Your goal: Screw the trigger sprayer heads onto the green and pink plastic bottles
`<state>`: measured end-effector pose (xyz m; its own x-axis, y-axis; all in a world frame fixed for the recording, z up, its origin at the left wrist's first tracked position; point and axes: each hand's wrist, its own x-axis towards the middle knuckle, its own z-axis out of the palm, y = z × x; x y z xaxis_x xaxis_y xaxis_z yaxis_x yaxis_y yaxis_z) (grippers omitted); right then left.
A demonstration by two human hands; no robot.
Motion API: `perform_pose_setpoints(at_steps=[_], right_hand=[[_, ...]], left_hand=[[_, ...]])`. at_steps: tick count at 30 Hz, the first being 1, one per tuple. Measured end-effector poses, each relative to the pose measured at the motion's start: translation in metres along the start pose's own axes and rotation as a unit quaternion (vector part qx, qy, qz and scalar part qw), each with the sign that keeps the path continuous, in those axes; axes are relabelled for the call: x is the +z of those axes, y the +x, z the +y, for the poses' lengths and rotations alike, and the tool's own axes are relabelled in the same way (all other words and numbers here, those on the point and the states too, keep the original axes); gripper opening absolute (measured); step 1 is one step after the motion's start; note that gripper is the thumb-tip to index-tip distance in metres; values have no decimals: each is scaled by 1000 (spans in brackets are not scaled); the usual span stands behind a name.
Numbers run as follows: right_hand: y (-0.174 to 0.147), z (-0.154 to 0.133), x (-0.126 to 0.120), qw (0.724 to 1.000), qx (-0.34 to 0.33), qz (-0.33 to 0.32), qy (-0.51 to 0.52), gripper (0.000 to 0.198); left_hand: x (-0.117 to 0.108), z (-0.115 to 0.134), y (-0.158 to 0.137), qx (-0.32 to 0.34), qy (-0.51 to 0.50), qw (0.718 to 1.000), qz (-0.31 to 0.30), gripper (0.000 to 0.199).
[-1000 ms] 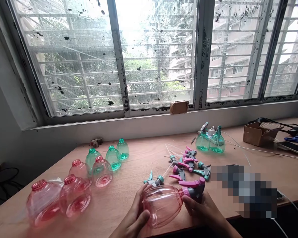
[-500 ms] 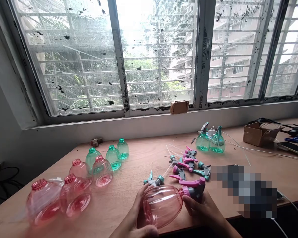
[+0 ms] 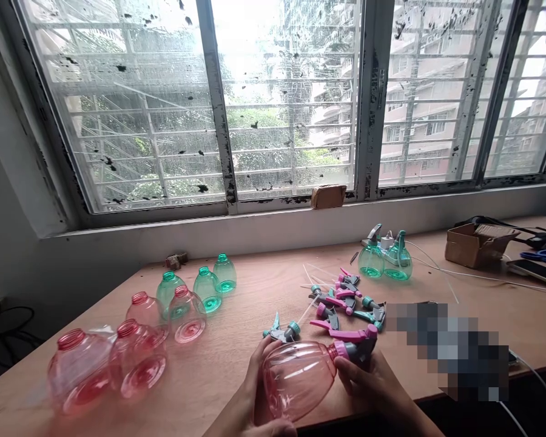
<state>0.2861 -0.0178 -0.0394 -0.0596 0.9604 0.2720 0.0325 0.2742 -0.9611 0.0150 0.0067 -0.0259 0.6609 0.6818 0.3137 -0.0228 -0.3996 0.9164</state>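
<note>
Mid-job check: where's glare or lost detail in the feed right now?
Head view: the window looks blown out near top centre; head view: white highlights streak the held pink bottle; head view: a pixelated patch masks detail lower right.

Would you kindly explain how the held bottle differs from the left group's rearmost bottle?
The held bottle is pink, the rearmost bottle green. The held bottle is sideways, the rearmost bottle upright. The held bottle has a spray head, the rearmost bottle none. Both are transparent.
</note>
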Motion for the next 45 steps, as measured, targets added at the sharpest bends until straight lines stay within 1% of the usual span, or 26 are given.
perform_pose_setpoints(at_steps=[3,6,12,16,19,24,29,32,33,35,37,38,40,43,45], right_hand=[[0,2,1,1000,-4,7,-3,54],[1,4,2,1000,-6,13,-4,55],[0,5,2,1000,3,15,5,55],[-1,4,1,1000,0,5,5,54],[-1,4,2,1000,1,11,8,54],[0,3,1,1000,3,15,6,54],[0,3,1,1000,3,10,-8,56],[0,4,1,1000,7,10,-7,56],[0,4,1,1000,7,11,-7,56],[0,3,1,1000,7,8,-8,56],[1,3,1,1000,7,0,-8,55],[1,3,1,1000,6,-1,-7,56],[2,3,1,1000,4,4,-5,56],[2,4,1,1000,5,11,-1,57],[1,5,1,1000,11,10,0,57]], left_hand=[[-2,0,1,-2,-24,1000,-12,93],[-5,5,1,-28,-21,999,-4,76],[-5,18,0,-68,12,997,22,67],[-7,20,-1,-95,26,995,30,60],[-9,16,0,-86,12,996,29,65],[-6,10,-2,-66,-60,996,19,78],[-3,3,-3,-34,-44,998,41,91],[-6,-5,0,-14,-64,998,10,101],[-8,-8,2,-8,-69,998,1,100],[-11,-10,4,-10,-65,998,-4,87],[-12,-8,6,-26,-62,998,-4,73],[-12,-6,6,-35,-64,997,-6,71],[-11,1,5,-50,-64,997,-7,75],[-6,10,2,-71,-39,997,9,85],[-5,13,0,-69,-30,997,16,90]])
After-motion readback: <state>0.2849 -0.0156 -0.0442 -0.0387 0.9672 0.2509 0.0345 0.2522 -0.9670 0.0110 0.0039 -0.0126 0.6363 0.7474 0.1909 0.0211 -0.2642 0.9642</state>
